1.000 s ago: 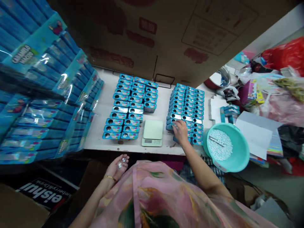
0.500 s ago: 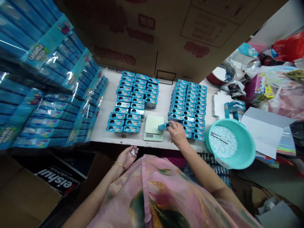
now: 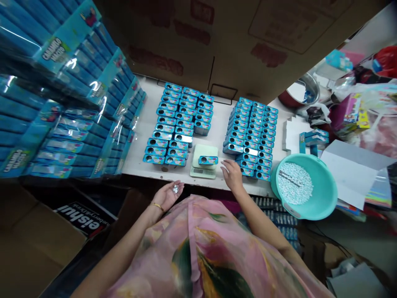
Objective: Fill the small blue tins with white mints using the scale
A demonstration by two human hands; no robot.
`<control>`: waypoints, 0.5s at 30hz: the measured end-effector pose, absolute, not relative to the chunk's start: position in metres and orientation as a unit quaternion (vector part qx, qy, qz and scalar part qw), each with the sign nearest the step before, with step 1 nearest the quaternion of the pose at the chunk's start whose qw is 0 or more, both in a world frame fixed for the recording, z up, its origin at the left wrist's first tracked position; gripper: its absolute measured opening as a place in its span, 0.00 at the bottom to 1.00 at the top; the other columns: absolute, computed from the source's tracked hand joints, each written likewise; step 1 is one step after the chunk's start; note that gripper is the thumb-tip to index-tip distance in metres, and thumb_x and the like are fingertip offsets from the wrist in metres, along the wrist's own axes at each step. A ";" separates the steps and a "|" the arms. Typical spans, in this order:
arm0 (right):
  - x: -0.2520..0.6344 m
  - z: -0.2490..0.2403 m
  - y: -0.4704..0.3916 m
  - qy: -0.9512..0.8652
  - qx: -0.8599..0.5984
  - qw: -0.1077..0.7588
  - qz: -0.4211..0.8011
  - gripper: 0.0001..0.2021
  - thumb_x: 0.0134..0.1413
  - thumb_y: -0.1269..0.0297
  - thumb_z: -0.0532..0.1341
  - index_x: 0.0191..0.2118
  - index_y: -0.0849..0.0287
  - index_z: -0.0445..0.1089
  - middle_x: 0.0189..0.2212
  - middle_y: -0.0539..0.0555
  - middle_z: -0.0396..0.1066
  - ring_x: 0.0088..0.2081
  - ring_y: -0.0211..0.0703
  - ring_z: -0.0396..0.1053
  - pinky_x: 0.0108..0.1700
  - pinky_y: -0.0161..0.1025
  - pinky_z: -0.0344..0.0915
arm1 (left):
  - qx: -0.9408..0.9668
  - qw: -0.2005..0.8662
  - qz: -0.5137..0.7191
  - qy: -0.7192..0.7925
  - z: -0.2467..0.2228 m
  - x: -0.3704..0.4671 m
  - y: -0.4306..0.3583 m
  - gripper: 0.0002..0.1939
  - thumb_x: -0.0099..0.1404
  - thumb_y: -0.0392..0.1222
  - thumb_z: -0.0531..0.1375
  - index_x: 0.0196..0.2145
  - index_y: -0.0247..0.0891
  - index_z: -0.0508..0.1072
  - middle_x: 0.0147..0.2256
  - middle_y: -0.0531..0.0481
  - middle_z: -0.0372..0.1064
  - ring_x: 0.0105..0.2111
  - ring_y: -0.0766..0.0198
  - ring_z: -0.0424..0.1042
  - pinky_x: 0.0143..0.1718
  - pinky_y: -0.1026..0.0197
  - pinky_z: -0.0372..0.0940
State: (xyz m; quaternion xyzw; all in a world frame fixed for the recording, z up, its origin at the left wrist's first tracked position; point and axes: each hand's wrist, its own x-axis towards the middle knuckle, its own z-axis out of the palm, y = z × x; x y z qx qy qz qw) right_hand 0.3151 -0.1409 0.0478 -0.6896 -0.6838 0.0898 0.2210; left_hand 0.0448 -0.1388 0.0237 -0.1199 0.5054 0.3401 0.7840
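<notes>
My left hand [image 3: 168, 195] is cupped palm up at the table's front edge, with several small white candies [image 3: 175, 189] resting near its fingers. A single blue box [image 3: 208, 160] with a round dark hole in its top stands on the pale digital scale [image 3: 203, 173]. Just right of the scale is my right hand [image 3: 232, 175], holding nothing, its fingers bent and apart, not touching the box. Rows of similar blue boxes [image 3: 176, 122] stand left of the scale, and another block of boxes [image 3: 250, 134] stands behind and beside my right hand.
A turquoise basin [image 3: 325, 194] of white candies with a dark strip on top sits at the table's right. Wrapped stacks of blue boxes [image 3: 89, 82] rise on the left. A large cardboard carton [image 3: 229, 37] stands behind. Bags and packaging crowd the far right.
My right hand has let go of the blue box, which now stands on the scale, and has drawn back slightly right. My left hand still cups the candies. The view has shifted a little.
</notes>
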 end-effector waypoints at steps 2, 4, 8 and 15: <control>0.321 0.040 -0.146 -0.660 -0.700 0.248 0.113 0.13 0.53 0.66 0.52 0.44 0.58 0.66 0.41 0.57 0.66 0.44 0.44 0.62 0.45 0.43 0.59 | -0.123 0.782 0.339 0.509 0.022 0.045 -0.138 0.09 0.58 0.30 0.50 0.31 0.27 0.69 0.30 0.38 0.69 0.32 0.60 0.71 0.31 0.61 0.69; 0.323 0.032 -0.147 -0.639 -0.706 0.268 0.143 0.14 0.51 0.65 0.54 0.46 0.57 0.64 0.42 0.57 0.66 0.45 0.44 0.62 0.46 0.44 0.60 | -0.125 0.779 0.340 0.511 0.021 0.045 -0.137 0.09 0.58 0.30 0.50 0.32 0.27 0.69 0.30 0.38 0.69 0.32 0.60 0.71 0.32 0.61 0.69; 0.322 0.023 -0.142 -0.599 -0.715 0.303 0.197 0.17 0.48 0.65 0.57 0.47 0.58 0.62 0.42 0.57 0.66 0.43 0.45 0.63 0.44 0.44 0.62 | -0.125 0.780 0.345 0.507 0.023 0.046 -0.136 0.10 0.58 0.30 0.49 0.33 0.27 0.69 0.31 0.37 0.69 0.33 0.59 0.71 0.32 0.60 0.69; 0.316 0.021 -0.137 -0.585 -0.702 0.320 0.250 0.21 0.46 0.64 0.58 0.48 0.59 0.60 0.42 0.59 0.64 0.42 0.44 0.63 0.39 0.41 0.64 | -0.132 0.778 0.348 0.505 0.019 0.043 -0.141 0.10 0.57 0.30 0.50 0.35 0.27 0.69 0.32 0.37 0.69 0.35 0.58 0.70 0.33 0.59 0.69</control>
